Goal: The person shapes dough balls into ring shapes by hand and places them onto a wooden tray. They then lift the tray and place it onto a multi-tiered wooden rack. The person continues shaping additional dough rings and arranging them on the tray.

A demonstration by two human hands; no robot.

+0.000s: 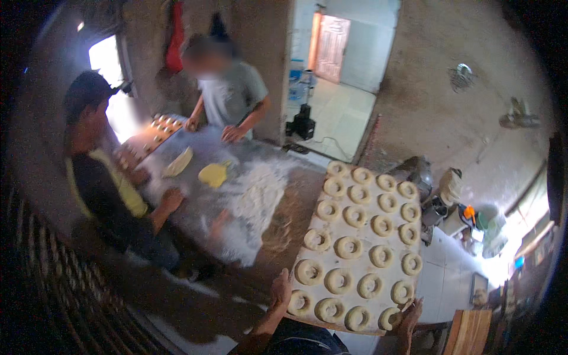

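Observation:
A long pale tray carries rows of raw ring doughnuts, laid out in several lines. My left hand grips its near left edge, with the fingers out of sight beneath. At the near right corner, my right hand holds the opposite edge. The tray is level or nearly so, stretching away from my body, and its far end reaches past the right side of the work table.
On the left stands a floured work table with yellow dough and loose flour. Two people work there, beside a board of small dough pieces. A doorway lies beyond. Pots and containers crowd the tiled counter at right.

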